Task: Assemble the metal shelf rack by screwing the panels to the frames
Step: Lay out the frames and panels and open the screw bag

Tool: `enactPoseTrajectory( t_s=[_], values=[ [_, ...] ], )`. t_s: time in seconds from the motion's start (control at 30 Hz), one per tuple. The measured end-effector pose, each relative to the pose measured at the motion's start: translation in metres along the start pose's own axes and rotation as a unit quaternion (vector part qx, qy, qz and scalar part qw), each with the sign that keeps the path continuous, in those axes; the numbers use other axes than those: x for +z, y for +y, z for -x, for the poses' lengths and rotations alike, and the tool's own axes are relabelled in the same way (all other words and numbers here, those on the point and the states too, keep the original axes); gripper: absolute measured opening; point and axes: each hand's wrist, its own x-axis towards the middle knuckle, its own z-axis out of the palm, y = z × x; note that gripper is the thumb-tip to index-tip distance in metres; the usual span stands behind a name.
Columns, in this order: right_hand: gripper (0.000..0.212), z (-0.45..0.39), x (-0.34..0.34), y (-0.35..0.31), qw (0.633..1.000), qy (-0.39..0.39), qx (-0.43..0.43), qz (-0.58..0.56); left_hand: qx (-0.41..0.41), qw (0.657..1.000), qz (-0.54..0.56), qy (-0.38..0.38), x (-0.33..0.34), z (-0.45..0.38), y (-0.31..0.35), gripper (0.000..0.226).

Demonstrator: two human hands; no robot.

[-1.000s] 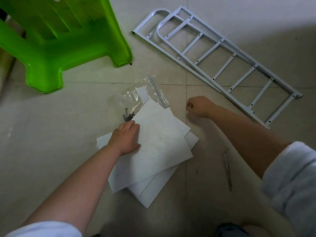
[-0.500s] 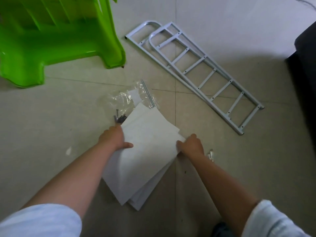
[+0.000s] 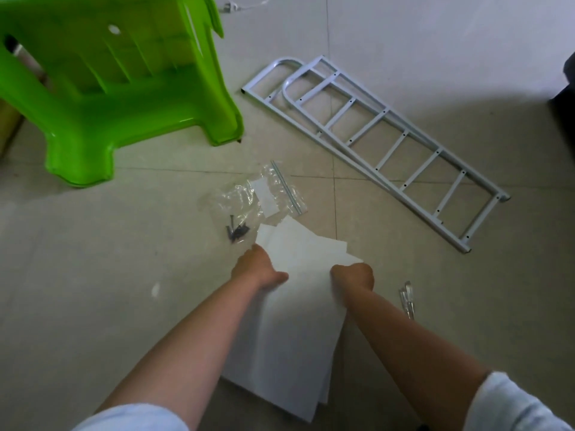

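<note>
Panels [image 3: 298, 321] of flat, smooth white sheet lie in a loose stack on the tiled floor [image 3: 93, 259], between the two forearms; their corners fan out at the far end, where at least three separate edges show, but the exact count I cannot tell. Both hands hold this stack. The left hand [image 3: 256, 269] grips the left edge with the thumb on top and the fingers curled under, out of sight. The right hand [image 3: 354, 275] is closed like a fist on the right edge, its fingertips hidden.

Two metal frames [image 3: 373, 144], thin tubes painted pale grey-white, lie one on the other at the upper right. Each looks like a ladder, with straight rungs, small screw holes and one rounded end.

One crumpled clear plastic bag [image 3: 258, 197] with a zip strip lies just beyond the stack. A small heap of dark screws [image 3: 237, 232] rests at its near edge; they are too small to count.

One glossy green plastic stool [image 3: 109, 88] stands at the upper left. Near the right forearm lies a small shiny tool [image 3: 407, 298], blurred.
</note>
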Motion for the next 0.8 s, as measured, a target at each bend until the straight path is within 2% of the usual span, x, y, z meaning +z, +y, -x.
enactPoseTrajectory(
  t_s=[0.07,0.13,0.23,0.3,0.43,0.5,0.57,0.7,0.8],
  values=[
    [0.037,-0.003,-0.005,-0.002,0.999,-0.024,-0.010,0.026,-0.003,1.000,-0.001,0.010,0.000,-0.004,-0.001,0.090],
    [0.034,-0.003,-0.008,-0.004,0.999,-0.030,-0.019,0.031,0.001,1.000,0.017,0.015,-0.006,-0.007,-0.001,0.074],
    [0.037,-0.003,-0.001,-0.003,0.999,-0.018,-0.018,0.037,-0.008,0.999,0.042,0.024,-0.010,-0.006,0.002,0.051],
    [0.043,-0.001,-0.001,-0.006,0.999,-0.018,0.008,0.034,-0.009,0.999,0.026,0.036,-0.011,-0.002,0.003,0.045],
    [0.044,-0.008,0.001,-0.009,0.997,-0.025,0.066,0.040,-0.012,0.999,0.034,0.020,-0.014,-0.004,0.001,0.045],
    [0.035,-0.006,0.001,-0.013,0.995,-0.048,0.091,0.011,-0.012,1.000,0.018,0.009,-0.013,-0.003,0.000,0.049],
    [0.023,-0.010,0.001,-0.013,0.994,-0.053,0.091,-0.029,-0.019,1.000,0.012,-0.011,-0.008,0.000,-0.002,0.056],
    [0.021,-0.014,-0.005,-0.010,0.997,-0.022,0.078,-0.005,-0.022,1.000,0.003,-0.021,0.002,0.005,-0.001,0.071],
    [0.039,-0.009,-0.003,-0.008,0.997,-0.006,0.063,0.054,-0.019,1.000,-0.007,-0.012,0.008,0.006,0.001,0.068]
  ],
)
